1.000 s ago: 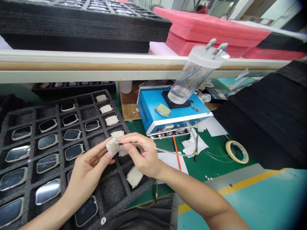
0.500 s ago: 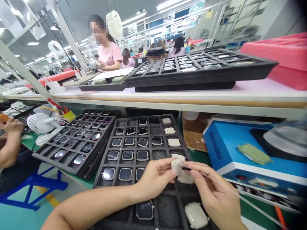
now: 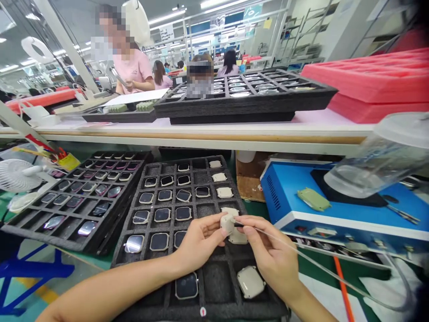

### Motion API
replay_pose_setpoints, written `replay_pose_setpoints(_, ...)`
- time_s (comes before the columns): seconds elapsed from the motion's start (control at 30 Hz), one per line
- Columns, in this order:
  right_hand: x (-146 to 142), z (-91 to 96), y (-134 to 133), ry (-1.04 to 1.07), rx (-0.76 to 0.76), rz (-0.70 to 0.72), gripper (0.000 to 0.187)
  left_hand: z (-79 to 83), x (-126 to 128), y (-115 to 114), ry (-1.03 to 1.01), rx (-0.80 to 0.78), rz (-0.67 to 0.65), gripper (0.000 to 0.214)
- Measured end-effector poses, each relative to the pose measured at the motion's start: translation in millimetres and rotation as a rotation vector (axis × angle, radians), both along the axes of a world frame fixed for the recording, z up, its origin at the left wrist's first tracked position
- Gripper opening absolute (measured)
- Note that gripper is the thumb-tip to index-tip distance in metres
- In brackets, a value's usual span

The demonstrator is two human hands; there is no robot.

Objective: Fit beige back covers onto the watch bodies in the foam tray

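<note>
— Upper left of the frame?
— Ceiling strip lights [image 3: 214, 3], slanted white frame post [image 3: 65, 44], workers seated in rows.
— Across the middle?
— Long white shelf [image 3: 208, 134].
— Lower left?
— Teal floor [image 3: 13, 290], yellow line [image 3: 36, 290], blue stool frame [image 3: 33, 270].

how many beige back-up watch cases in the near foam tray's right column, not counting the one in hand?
5, possibly more hidden behind the hands: three at the far end, one just behind the held case, one near the front edge.
</note>
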State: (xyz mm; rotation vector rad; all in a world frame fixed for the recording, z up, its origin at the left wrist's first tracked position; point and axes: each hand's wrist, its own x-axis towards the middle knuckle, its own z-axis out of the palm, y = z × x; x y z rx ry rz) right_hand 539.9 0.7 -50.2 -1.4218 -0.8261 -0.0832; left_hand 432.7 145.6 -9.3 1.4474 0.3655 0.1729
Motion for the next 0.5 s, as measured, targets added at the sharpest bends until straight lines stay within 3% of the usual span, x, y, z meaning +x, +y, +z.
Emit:
replay_pose_setpoints(0.27,1.6,-2.7,0.9,0.025,0.014,0.015,0.014,1.8,1.7,0.7,0.009,0.017,0.017,0.057)
replay_pose_setpoints(0.5,3.9,8.1,6.3,0.036,0.069,0.048,0.015,11.4,7.0,3.2,0.057,0.087,0.058,0.059)
